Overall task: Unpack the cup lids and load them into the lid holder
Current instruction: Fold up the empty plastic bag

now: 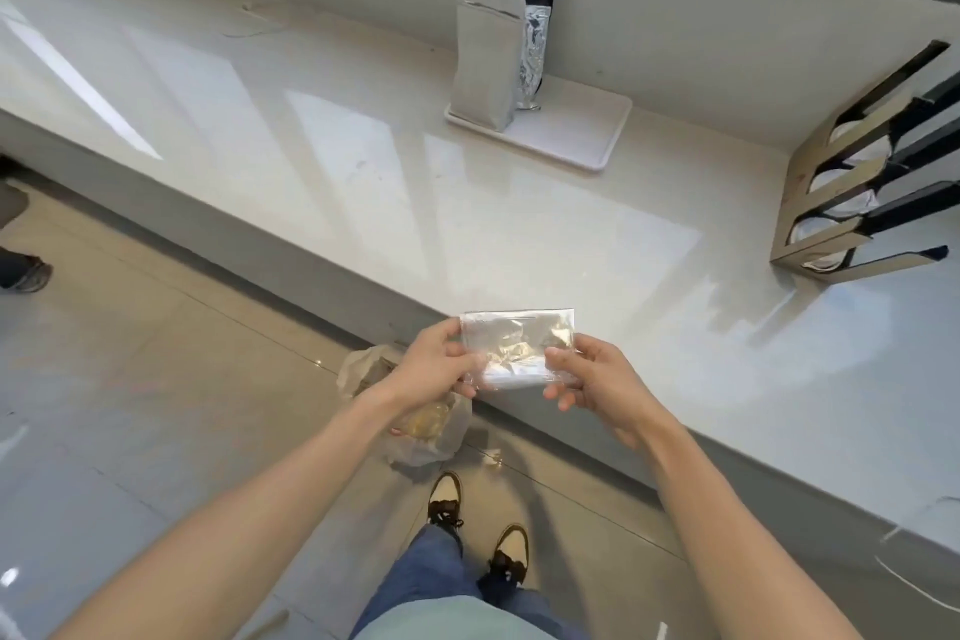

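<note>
— Plastic first: we hold the clear wrapper (518,347) between both hands, just over the near edge of the counter (363,182). Our left hand (439,365) pinches its left side, thumb on top; our right hand (592,377) pinches the right side, fingers curled under.

— Are lids inside it?

— We cannot tell. It looks flat and crumpled, with only glare showing through. It may already be empty.

— Then how do we handle it well?

— We keep the pinches near the edges, pull evenly so the film opens without slipping, and work over the counter so anything loose lands there, not on the floor (130,353).

— Where does the load go?

— Into the lid holder (852,192), standing at the right end of the counter against the wall. Its slanted slots already show white lids. It sits well apart from our hands.

— Room to move?

— Plenty. Between us and the holder the counter lies open. The tray (566,130) with the upright pouches (485,57) stands further back, out of that path. A bag (415,421) rests on the floor under our left arm, near our shoes, so we step with care.
</note>
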